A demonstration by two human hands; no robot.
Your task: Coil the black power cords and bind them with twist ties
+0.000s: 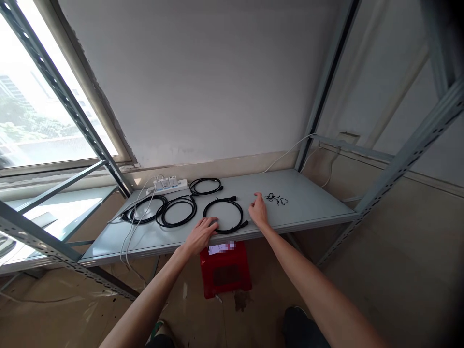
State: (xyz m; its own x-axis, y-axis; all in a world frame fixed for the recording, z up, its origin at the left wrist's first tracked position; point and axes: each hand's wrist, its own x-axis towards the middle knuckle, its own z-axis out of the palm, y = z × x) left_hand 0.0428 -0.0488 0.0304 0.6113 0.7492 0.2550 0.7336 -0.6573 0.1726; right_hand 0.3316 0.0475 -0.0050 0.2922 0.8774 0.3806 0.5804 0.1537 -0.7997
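Observation:
Several black cables lie coiled on a grey metal shelf point(311, 193). My left hand point(202, 234) rests flat on the near-left edge of the nearest coil point(224, 215), fingers stretched out over it. My right hand point(258, 210) lies open on the shelf just right of that coil's plug end, fingers spread and holding nothing. Two more coils point(179, 211) point(145, 210) lie to the left, and a smaller coil point(206, 186) sits behind. A little pile of thin black ties point(276, 198) lies right of my right hand.
A white power strip point(167, 185) with white leads sits at the back left of the shelf. A red plastic stool point(224, 268) stands on the floor under the shelf's front edge. Slotted metal uprights point(398, 164) frame the rack; a window is at left.

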